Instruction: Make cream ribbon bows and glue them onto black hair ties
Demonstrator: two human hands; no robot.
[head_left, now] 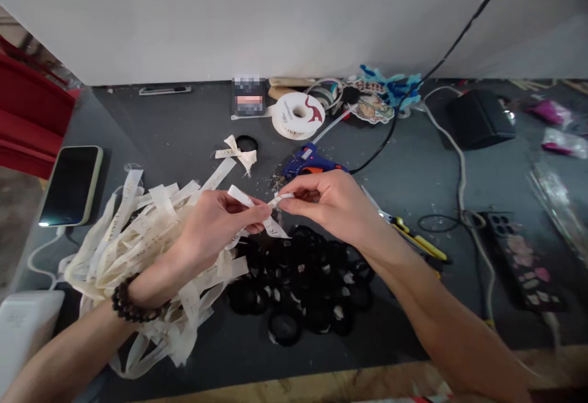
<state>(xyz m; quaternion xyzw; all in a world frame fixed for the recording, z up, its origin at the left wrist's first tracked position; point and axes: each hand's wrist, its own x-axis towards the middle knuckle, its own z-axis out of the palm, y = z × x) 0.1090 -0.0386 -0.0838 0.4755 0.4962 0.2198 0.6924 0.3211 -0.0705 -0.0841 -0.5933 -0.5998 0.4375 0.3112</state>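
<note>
Between my two hands is a white printed ribbon point(274, 226), bunched at its middle. My left hand point(225, 216) pinches it from the left, with loose ends sticking out above and below the fingers. My right hand point(324, 201) pinches its other side between thumb and fingers. Under the hands lies a heap of black hair ties point(316, 280). A pile of cut cream ribbon strips point(124, 237) spreads beneath my left forearm. Just beyond the hands, a finished-looking ribbon bow point(245, 158) sits against a black hair tie point(247, 143).
A blue glue gun point(307, 159) lies behind my right hand, near a white ribbon spool point(297, 115). Scissors with yellow handles point(425, 244) are right of my wrist. A phone point(72, 185) and a white power bank point(27, 329) are left; a black box point(480, 118) stands right.
</note>
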